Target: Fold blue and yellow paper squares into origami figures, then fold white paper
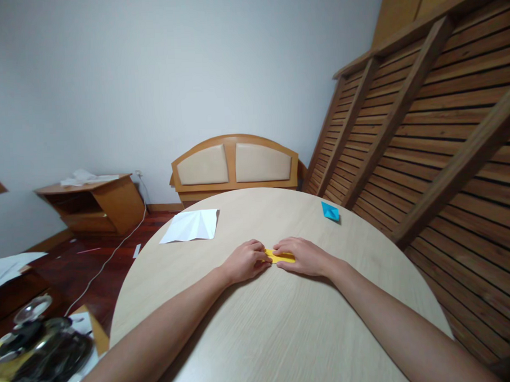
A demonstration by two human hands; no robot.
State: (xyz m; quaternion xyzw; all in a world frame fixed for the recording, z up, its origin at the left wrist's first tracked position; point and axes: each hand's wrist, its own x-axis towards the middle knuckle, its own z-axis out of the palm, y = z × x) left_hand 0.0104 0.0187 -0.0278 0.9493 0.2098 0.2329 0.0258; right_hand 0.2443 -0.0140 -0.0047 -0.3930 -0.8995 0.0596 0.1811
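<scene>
White creased sheet [190,226], perhaps paper; blue folded piece [329,211].

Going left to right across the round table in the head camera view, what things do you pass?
White creased paper → left hand → yellow folded paper → right hand → blue folded paper.

Bare tabletop [286,336] — white sheet [192,226], blue fold [330,211] beyond
</scene>
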